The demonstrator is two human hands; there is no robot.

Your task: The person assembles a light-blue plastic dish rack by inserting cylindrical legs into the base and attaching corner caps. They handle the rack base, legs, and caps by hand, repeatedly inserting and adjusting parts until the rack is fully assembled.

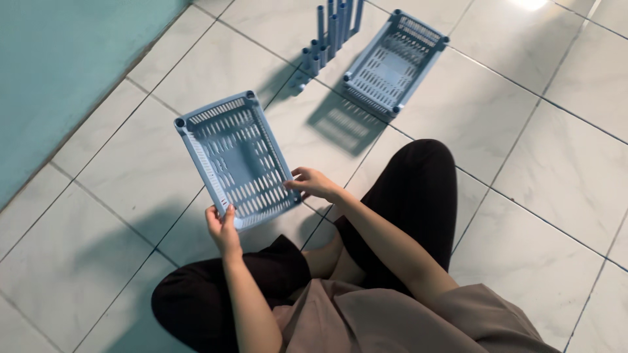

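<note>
Head view, looking down on a seated person with crossed legs in dark trousers (418, 196) on a floor of pale glossy tiles (536, 216) with thin dark grout lines.

Centre left of the frame: a light blue plastic tray (237, 159), rectangular, with a slotted base, slotted low walls and a round socket at each corner. It is held clear of the floor and tilted, its open face turned toward the camera, seemingly so that the inside can be looked over. The left hand (224, 230) grasps the tray's near short edge, thumb on the inner face and fingers wrapped behind. The right hand (314, 184) grips the near right corner, fingers curled over the rim (a two-point hold that steadies the wide, light piece against twisting).

Upper centre: a second tray (392, 64) of the same colour and pattern lies on the floor, well apart from the hands, and casts a slotted shadow toward the person. Just beside it on its left lies a cluster of blue-grey tubes (329, 33), smooth, straight and round in section; some run out of the top of the frame. Their width looks suited to the corner sockets.

Upper left: a plain teal wall (59, 72) meets the floor.
</note>
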